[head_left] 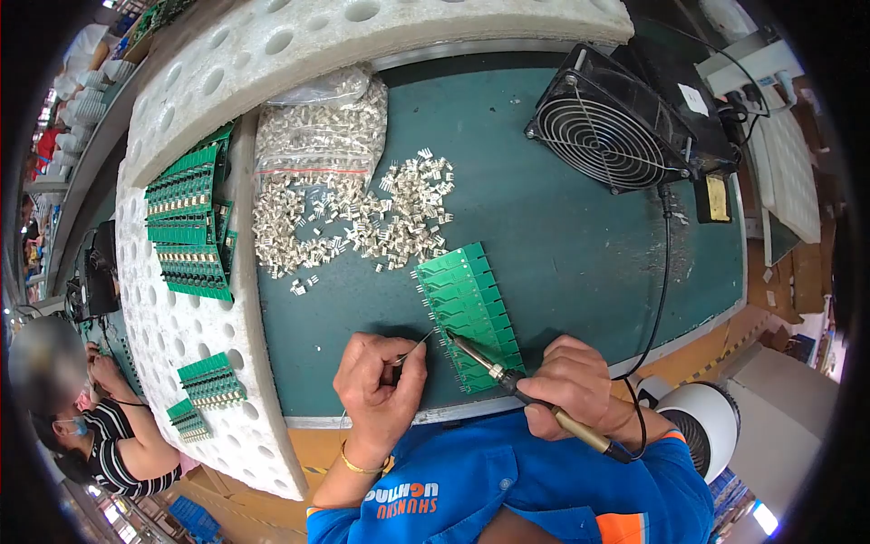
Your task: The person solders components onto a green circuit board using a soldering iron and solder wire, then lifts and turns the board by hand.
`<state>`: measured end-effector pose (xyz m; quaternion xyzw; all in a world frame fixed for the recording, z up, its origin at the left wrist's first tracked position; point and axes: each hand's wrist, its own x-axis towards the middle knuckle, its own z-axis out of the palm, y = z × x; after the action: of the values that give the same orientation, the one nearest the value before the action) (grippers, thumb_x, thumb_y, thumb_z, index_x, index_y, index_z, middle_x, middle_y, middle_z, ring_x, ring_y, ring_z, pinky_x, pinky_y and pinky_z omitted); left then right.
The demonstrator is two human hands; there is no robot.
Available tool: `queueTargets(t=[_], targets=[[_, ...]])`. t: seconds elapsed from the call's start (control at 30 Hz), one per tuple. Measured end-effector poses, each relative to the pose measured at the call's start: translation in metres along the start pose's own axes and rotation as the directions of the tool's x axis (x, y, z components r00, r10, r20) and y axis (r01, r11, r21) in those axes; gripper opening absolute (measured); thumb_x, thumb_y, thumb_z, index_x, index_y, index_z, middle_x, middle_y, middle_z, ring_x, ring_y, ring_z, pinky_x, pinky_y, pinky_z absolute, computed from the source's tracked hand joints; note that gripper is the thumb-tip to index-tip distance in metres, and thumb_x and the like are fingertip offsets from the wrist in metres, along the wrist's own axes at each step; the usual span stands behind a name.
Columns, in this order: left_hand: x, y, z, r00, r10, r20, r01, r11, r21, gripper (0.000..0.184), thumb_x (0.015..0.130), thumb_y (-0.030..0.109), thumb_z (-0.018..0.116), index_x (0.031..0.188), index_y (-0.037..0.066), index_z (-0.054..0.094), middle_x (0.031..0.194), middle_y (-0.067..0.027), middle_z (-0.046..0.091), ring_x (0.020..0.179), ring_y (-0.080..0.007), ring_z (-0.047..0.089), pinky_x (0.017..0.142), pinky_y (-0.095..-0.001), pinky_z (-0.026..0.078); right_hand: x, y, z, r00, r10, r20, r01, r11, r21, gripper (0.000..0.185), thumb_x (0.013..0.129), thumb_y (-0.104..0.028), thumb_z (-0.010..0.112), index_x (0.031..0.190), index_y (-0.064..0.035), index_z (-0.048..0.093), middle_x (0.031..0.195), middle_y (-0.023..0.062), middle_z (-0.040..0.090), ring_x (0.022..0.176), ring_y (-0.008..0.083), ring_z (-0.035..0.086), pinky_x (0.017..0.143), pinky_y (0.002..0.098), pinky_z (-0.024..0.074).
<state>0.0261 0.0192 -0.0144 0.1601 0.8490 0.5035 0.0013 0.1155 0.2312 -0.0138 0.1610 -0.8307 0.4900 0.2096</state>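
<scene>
Where a flat green board (469, 313) lies on the smooth table (544, 218), the right hand (573, 385) grips a soldering iron (478, 354), metal tip at the board's left edge; the left hand (374, 376) pinches thin wire (420, 344) beside it. Beyond the board spreads a loose heap of pale, pronged plugs (405, 216).

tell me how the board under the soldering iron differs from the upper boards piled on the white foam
The single board lies on the table; the piled boards overlap on the foam. The single board shows a flat face with traces, the piled boards rows of small parts. Both are green circuit boards.
</scene>
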Motion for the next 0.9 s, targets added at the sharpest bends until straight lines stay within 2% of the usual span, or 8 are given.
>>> queueTargets(t=[0.37,0.57,0.63,0.7,0.83,0.9], targets=[[0.0,-0.001,0.0,1.0,0.003,0.001,-0.003,1.0,-0.002,0.013,0.076,-0.003,0.076,0.078,0.005,0.065,0.071,0.0007,0.049,0.055,-0.0053,0.037,0.049,-0.0219,0.028,-0.004,-0.001,-0.001,0.998,-0.015,-0.068,0.011,0.999,-0.051,0.024,0.077,-0.007,0.069,0.1,-0.0032,0.063,0.064,0.0033,0.056,0.052,0.0188,0.054,0.052,0.0329,0.0448],[-0.004,-0.003,-0.001,0.999,-0.011,-0.032,0.009,0.998,-0.054,0.013,0.081,-0.001,0.074,0.081,0.003,0.062,0.072,0.0013,0.048,0.058,-0.0045,0.037,0.05,-0.0206,0.028,-0.003,0.001,-0.002,0.995,-0.046,-0.087,0.046,0.999,-0.003,0.02,0.081,-0.01,0.068,0.098,-0.0013,0.063,0.064,0.0049,0.057,0.051,0.0197,0.054,0.051,0.0337,0.0438],[-0.007,-0.004,-0.003,0.999,0.003,-0.048,-0.006,0.997,-0.075,0.013,0.082,-0.001,0.073,0.082,0.002,0.06,0.073,0.0016,0.048,0.058,-0.0042,0.037,0.051,-0.0203,0.028,-0.005,0.002,0.0,0.991,-0.067,-0.116,0.066,0.998,-0.008,0.02,0.083,-0.013,0.068,0.098,-0.0007,0.063,0.064,0.0058,0.057,0.052,0.0202,0.054,0.051,0.034,0.0436],[-0.013,-0.003,-0.008,0.998,-0.061,-0.023,0.058,0.992,-0.113,0.012,0.086,-0.001,0.068,0.086,0.001,0.057,0.075,0.0015,0.047,0.061,-0.0043,0.038,0.053,-0.0203,0.029,-0.006,0.002,0.0,0.989,-0.071,-0.133,0.071,0.997,-0.004,0.02,0.085,-0.015,0.068,0.098,-0.0006,0.063,0.065,0.0061,0.057,0.052,0.0205,0.053,0.052,0.0341,0.0436],[-0.023,-0.006,-0.012,0.994,-0.018,-0.107,0.004,0.991,-0.134,0.01,0.084,-0.002,0.069,0.083,0.002,0.06,0.073,-0.0022,0.05,0.055,-0.0069,0.038,0.049,-0.0231,0.031,-0.013,0.001,0.0,0.985,-0.08,-0.152,0.08,0.997,-0.004,0.027,0.09,-0.024,0.067,0.1,0.0006,0.063,0.067,0.0076,0.058,0.054,0.0218,0.054,0.052,0.0347,0.0436],[-0.03,-0.005,-0.015,0.996,-0.075,-0.044,0.067,0.984,-0.165,0.008,0.09,-0.001,0.063,0.088,0.001,0.055,0.081,-0.0006,0.047,0.066,-0.0058,0.041,0.058,-0.0212,0.034,-0.015,0.0,0.001,0.985,-0.08,-0.155,0.081,0.997,-0.003,0.03,0.091,-0.027,0.067,0.1,0.0011,0.063,0.067,0.0081,0.058,0.054,0.0223,0.054,0.052,0.035,0.0437]])
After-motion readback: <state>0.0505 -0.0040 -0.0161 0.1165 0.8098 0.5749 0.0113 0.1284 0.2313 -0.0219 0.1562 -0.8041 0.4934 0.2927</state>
